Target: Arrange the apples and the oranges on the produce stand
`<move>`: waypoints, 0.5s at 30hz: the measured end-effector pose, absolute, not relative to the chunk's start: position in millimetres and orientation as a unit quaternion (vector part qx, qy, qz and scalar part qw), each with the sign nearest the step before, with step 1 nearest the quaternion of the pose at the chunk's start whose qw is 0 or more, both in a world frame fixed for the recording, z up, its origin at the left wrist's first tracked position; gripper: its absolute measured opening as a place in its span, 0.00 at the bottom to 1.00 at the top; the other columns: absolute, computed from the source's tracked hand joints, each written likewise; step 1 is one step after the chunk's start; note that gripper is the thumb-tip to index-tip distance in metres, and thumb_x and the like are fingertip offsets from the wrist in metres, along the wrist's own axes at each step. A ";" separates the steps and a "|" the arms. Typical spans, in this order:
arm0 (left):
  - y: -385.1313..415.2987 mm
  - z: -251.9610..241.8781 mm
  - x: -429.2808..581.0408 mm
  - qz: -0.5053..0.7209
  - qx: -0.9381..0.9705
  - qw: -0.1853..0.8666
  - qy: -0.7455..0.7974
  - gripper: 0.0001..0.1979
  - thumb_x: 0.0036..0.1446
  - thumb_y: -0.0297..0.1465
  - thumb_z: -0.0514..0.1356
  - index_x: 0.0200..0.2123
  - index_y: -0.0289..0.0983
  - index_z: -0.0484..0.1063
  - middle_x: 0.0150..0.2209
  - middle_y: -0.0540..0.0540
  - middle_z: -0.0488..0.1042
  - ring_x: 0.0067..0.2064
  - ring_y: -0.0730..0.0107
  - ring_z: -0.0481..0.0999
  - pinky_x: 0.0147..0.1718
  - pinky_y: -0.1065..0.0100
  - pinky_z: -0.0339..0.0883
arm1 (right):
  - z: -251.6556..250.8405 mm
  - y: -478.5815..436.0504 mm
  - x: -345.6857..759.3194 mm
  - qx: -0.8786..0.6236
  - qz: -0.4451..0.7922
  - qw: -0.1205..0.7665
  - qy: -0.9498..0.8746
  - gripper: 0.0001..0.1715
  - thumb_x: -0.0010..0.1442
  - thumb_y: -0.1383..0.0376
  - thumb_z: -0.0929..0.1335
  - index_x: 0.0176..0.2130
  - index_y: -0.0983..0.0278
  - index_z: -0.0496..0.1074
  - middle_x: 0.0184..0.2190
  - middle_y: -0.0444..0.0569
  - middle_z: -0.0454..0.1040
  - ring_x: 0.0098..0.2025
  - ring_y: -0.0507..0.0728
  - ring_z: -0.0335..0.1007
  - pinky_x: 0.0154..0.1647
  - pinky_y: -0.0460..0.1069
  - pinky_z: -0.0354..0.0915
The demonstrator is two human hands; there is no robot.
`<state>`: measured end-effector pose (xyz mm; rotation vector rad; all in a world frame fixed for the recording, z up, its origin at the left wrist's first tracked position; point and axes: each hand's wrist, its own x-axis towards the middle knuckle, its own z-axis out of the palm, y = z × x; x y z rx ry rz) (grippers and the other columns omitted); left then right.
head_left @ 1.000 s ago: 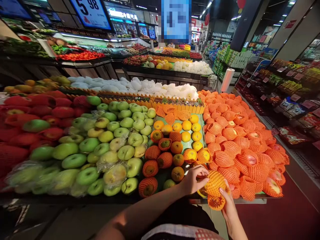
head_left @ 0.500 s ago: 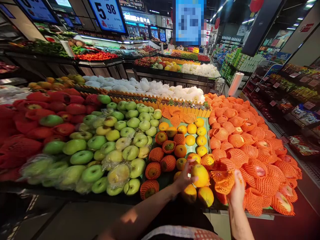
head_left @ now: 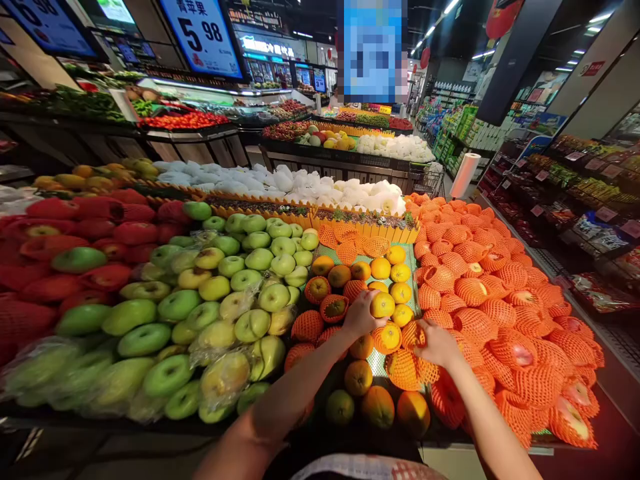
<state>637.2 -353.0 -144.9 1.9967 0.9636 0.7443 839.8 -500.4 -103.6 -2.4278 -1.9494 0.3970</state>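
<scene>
My left hand (head_left: 364, 313) has its fingers around a bare yellow-orange orange (head_left: 383, 305), above the rows of loose oranges. To its right, my right hand (head_left: 439, 343) has its fingertips bent onto an orange in an orange foam net (head_left: 413, 335); the thumb side is partly hidden. A crumpled orange foam net (head_left: 403, 371) sits just below the right hand. Between the hands lies another orange with a net round its lower part (head_left: 387, 338). Bare oranges (head_left: 378, 407) stand along the front edge of the green mat.
Green apples (head_left: 180, 305), some in clear plastic, fill the left side. Orange-netted fruit (head_left: 500, 320) is heaped on the right. Flattened foam nets (head_left: 347, 252) lie at the back against a small yellow fence (head_left: 365, 227). White-wrapped fruit (head_left: 285, 180) lies beyond it.
My left hand has moved forward with the orange. My right hand has gone forward from the net it was holding to a netted orange; a crumpled net now lies nearer me.
</scene>
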 end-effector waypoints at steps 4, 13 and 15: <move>-333.8 -155.2 650.7 0.185 0.877 0.300 0.327 0.32 0.47 0.38 0.69 0.57 0.38 0.69 0.50 0.37 0.72 0.52 0.49 0.71 0.52 0.52 0.69 | -123.0 -497.4 840.4 -0.782 0.133 -0.003 -0.608 0.44 0.48 0.67 0.76 0.63 0.66 0.67 0.62 0.64 0.69 0.50 0.68 0.77 0.43 0.51 0.66; -343.1 -137.5 655.3 0.230 0.885 0.312 0.259 0.35 0.51 0.42 0.67 0.61 0.36 0.67 0.64 0.33 0.63 0.65 0.43 0.62 0.67 0.45 0.57 | -110.4 -505.9 853.1 -0.802 0.162 0.092 -0.568 0.31 0.45 0.64 0.77 0.49 0.68 0.73 0.45 0.64 0.79 0.47 0.71 0.77 0.48 0.58 0.69; -365.0 -129.4 656.1 0.289 0.845 0.373 0.252 0.31 0.56 0.43 0.65 0.60 0.38 0.67 0.63 0.36 0.66 0.62 0.51 0.67 0.64 0.50 0.63 | -104.4 -515.7 856.6 -0.787 0.198 0.268 -0.520 0.31 0.47 0.60 0.74 0.51 0.66 0.72 0.47 0.61 0.79 0.48 0.68 0.77 0.52 0.59 0.69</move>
